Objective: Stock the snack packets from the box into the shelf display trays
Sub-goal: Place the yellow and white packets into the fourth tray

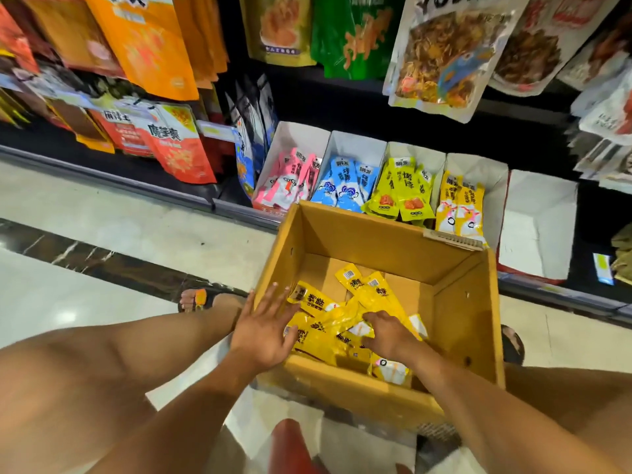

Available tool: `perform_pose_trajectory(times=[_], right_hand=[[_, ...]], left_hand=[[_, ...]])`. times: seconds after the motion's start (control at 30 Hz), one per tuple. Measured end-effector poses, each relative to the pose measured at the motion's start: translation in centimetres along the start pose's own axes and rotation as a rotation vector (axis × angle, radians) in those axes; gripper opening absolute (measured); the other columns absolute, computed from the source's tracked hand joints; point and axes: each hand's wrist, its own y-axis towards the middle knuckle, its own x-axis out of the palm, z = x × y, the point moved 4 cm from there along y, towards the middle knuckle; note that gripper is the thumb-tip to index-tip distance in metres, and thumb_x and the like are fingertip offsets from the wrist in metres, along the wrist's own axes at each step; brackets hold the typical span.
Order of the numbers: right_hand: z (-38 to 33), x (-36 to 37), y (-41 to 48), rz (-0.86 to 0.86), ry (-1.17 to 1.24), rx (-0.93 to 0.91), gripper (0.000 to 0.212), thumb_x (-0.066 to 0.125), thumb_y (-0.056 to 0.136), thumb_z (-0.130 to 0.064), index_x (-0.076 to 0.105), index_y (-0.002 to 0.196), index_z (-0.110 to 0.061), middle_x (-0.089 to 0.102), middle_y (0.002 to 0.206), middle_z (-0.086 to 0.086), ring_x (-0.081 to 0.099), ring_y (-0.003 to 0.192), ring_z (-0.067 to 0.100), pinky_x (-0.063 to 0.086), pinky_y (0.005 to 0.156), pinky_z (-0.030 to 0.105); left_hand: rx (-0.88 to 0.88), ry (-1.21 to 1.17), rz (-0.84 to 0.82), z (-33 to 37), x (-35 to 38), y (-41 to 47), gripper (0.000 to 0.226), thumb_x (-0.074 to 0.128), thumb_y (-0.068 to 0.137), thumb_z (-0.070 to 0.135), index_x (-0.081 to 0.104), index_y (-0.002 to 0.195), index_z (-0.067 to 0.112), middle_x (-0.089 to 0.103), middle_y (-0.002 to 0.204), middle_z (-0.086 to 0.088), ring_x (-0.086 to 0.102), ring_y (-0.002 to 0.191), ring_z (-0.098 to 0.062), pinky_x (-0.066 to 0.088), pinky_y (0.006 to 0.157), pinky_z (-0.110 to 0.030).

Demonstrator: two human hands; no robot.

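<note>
Left grip (263,331) spread flat, right grip (388,333) curled on yellow packets (321,304) in box (455,302): gather a squared stack for the far yellow tray (492,186).

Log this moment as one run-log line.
stage: gathering from box | left hand: open, fingers spread over yellow packets | right hand: gripping yellow packets | yellow-packet tray: partly filled | rightmost tray: empty

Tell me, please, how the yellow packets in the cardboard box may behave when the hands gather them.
The yellow packets look glossy, so they probably slide over each other. They are thin, flat and lie overlapping in the cardboard box, so they are likely floppy and light. The right hand curls into the pile; a bunch may fan out.
</note>
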Motion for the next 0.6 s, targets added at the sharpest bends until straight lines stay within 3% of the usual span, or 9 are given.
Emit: perform_pose_trajectory(times=[0.23, 0.37, 0.5, 0.6], right_hand=[[-3.3, 5.0, 3.6, -0.202, 0.075, -0.011, 0.054, 0.062, 0.093, -0.03, 0.047, 0.145, -0.023, 0.052, 0.146, 0.01, 0.053, 0.129, 0.029, 0.044, 0.1, 0.032], [-4.6, 6.5, 5.5, -0.223, 0.142, 0.006, 0.06, 0.062, 0.093, -0.025, 0.042, 0.149, -0.02, 0.048, 0.15, 0.011, 0.052, 0.131, 0.031, 0.046, 0.101, 0.034], [-4.9, 7.2, 7.1, -0.218, 0.165, 0.009, 0.061, 0.063, 0.091, -0.033, 0.043, 0.148, -0.021, 0.057, 0.142, 0.012, 0.057, 0.125, 0.032, 0.047, 0.097, 0.034], [-4.7, 7.7, 7.7, -0.188, 0.177, 0.011, 0.045, 0.06, 0.091, -0.039, 0.062, 0.13, -0.018, 0.065, 0.13, 0.013, 0.062, 0.117, 0.032, 0.05, 0.091, 0.034]], left_hand=[[-0.028, -0.025, -0.001, -0.1, 0.1, 0.1, 0.052, 0.033, 0.097, 0.054, 0.052, 0.144, 0.041, 0.024, 0.169, 0.003, 0.0, 0.159, -0.02, 0.011, 0.123, -0.062], [-0.044, -0.025, -0.005, -0.2, 0.2, 0.2, 0.05, 0.036, 0.096, 0.053, 0.058, 0.14, 0.039, 0.026, 0.168, 0.002, 0.001, 0.159, -0.02, 0.014, 0.121, -0.063], [-0.06, -0.033, -0.025, 0.0, -0.2, 0.3, 0.051, 0.037, 0.095, 0.052, 0.058, 0.14, 0.039, 0.028, 0.168, 0.003, 0.002, 0.159, -0.02, 0.013, 0.121, -0.062], [-0.068, -0.045, -0.021, -0.1, -0.4, 0.2, 0.052, 0.039, 0.094, 0.051, 0.055, 0.142, 0.038, 0.028, 0.168, 0.004, 0.004, 0.159, -0.02, 0.015, 0.121, -0.061]])
